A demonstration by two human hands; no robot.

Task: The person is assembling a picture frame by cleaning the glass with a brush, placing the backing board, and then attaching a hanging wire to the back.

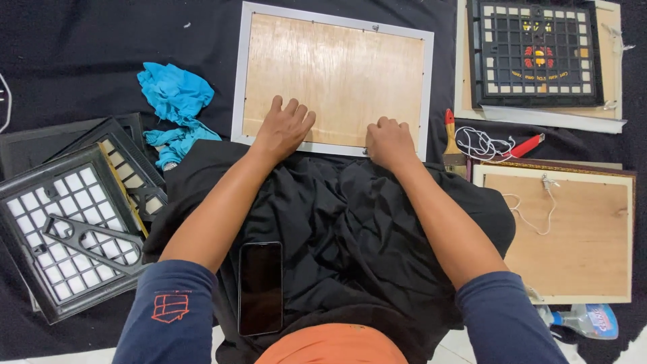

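The near edge of the wooden frame back [337,74] is pressed by the flat, open left hand [283,128] and pinched by the curled right hand [389,141].

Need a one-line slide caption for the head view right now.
Both hands on a face-down picture frame: left hand flat on its wooden backing, right hand curled at the lower edge, phone on black cloth.

On the black cloth over your lap, just inside your left forearm, lies a phone [260,288], a tall rectangle whose screen is dark and blank. At your far right, near the lower edge, a clear spray bottle [581,319] lies on its side with a blue and pink label [602,319].
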